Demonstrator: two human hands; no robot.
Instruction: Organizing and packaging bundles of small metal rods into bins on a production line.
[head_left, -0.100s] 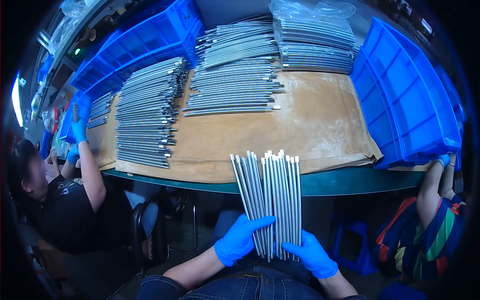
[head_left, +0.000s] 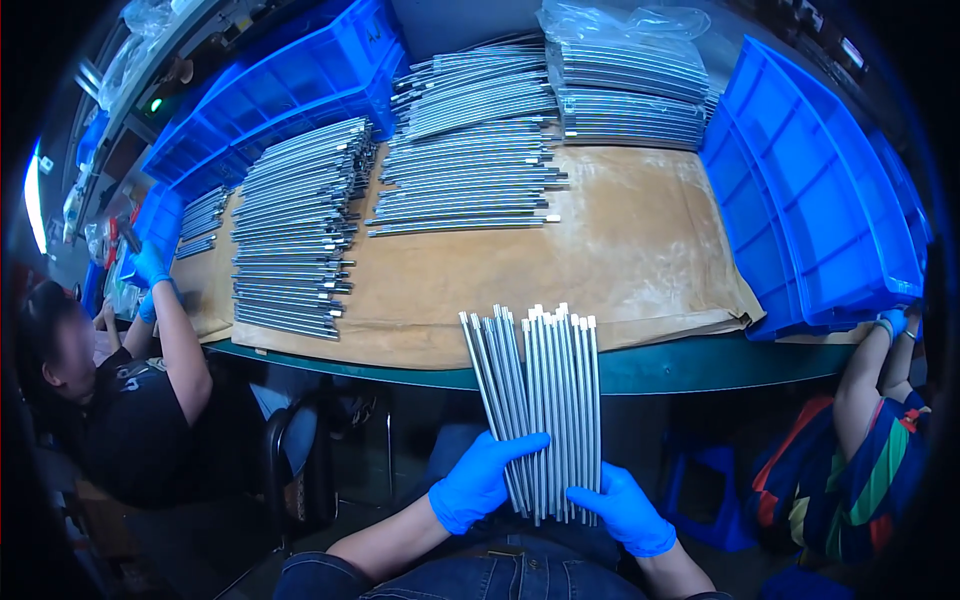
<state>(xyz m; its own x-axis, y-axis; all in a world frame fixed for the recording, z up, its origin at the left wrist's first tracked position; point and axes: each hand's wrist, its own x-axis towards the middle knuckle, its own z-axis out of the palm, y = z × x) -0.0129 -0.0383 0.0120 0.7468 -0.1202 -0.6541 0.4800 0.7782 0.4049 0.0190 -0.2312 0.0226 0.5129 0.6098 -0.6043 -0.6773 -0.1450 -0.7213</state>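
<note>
Both of my hands wear blue gloves and hold a fanned bunch of slim silver metal rods (head_left: 562,400) upright in front of me, below the table's front edge. My left hand (head_left: 478,478) is closed around the left part of the bunch, its thumb lying across the rods. From the right side my right hand (head_left: 625,508) grips the lower part, thumb over the front. Light-coloured ends show on several rods at the top. The bunch splits into a left group leaning outward and a straighter right group. My fingers behind the rods are hidden.
Brown paper (head_left: 450,290) covers the green-edged table (head_left: 680,370). On it lie a left rod stack (head_left: 295,230), a middle rod stack (head_left: 465,180) and plastic-wrapped rods (head_left: 630,95). Blue crates stand left (head_left: 280,90) and right (head_left: 800,190). Co-workers sit left (head_left: 130,400) and right (head_left: 850,460).
The left co-worker's raised gloved hand has lowered slightly and tilted leftward with the piece it holds. My hands and the rods have barely moved.
</note>
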